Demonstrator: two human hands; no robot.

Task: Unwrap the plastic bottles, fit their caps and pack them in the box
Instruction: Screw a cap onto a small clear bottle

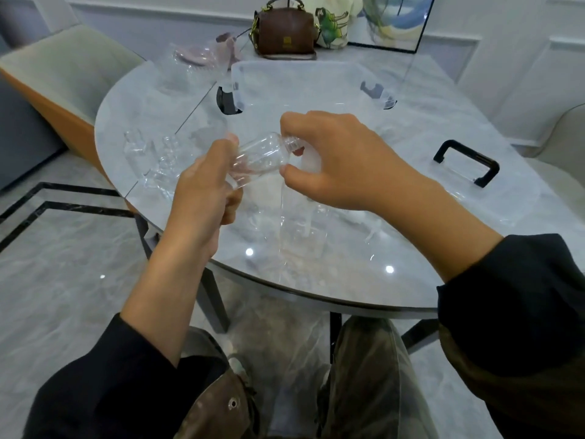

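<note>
Gripping bottle (260, 157): left hand (202, 182), right hand (335, 160).

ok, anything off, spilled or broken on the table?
Nothing spilled or broken that I can see. The left hand holds a clear bottle tilted, right hand at its neck. Loose plastic wrap lies by the near table edge; a brown handbag sits at the far side.

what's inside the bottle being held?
Nothing visible: the bottle looks clear and empty. The left hand covers its base, the right hand its mouth.
</note>
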